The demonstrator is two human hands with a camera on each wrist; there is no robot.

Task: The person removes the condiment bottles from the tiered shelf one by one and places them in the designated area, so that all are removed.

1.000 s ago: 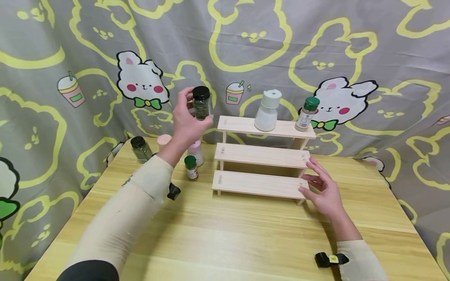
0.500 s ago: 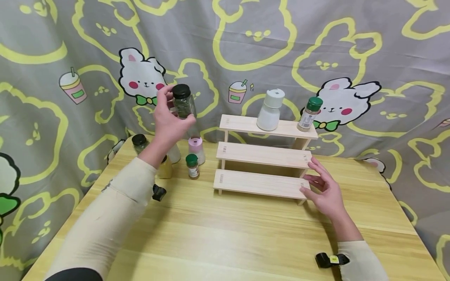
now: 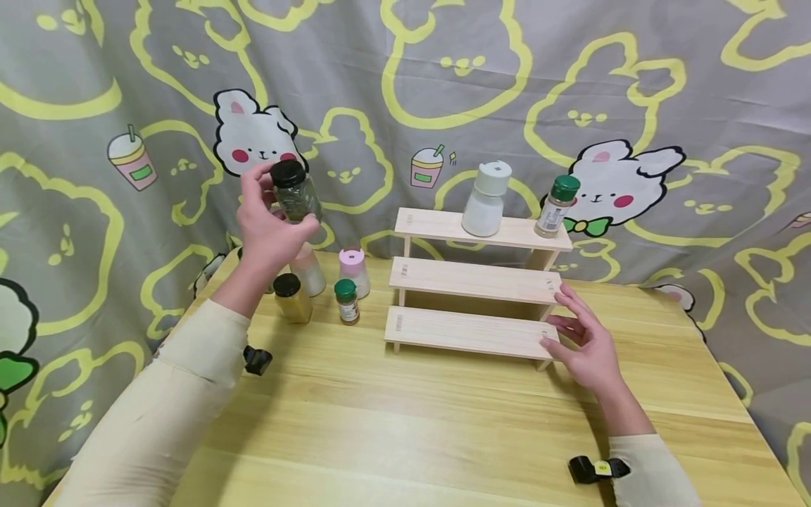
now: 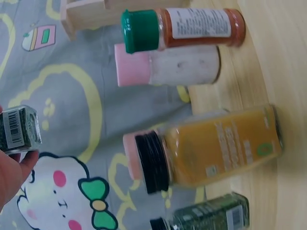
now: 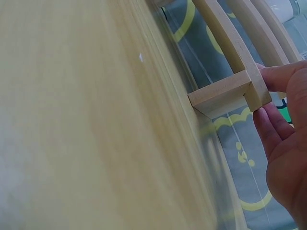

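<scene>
Being held at its right end between the thumb and fingers of the right hand [image 3: 588, 346], the rack [image 3: 472, 332] is looking stiff and light, and is probably being steadied against sliding. Farther off to the left, the jar [image 3: 300, 201] is being held above the table [image 3: 393, 429] by the left hand [image 3: 269, 229], thumb and fingers being curled round its sides beneath the lid [image 3: 288, 172]. A rigid, fairly light load is being suggested by its clear, flat-walled body; some slip is likely being offered, and whether glass is being handled cannot be told. The surest hold is being judged to lie across opposite sides. Below the left hand, the yellow jar [image 3: 294, 304] is being borne upright. Beyond the right hand, the white bottle [image 3: 484, 205] is being carried by the rack's top.
</scene>
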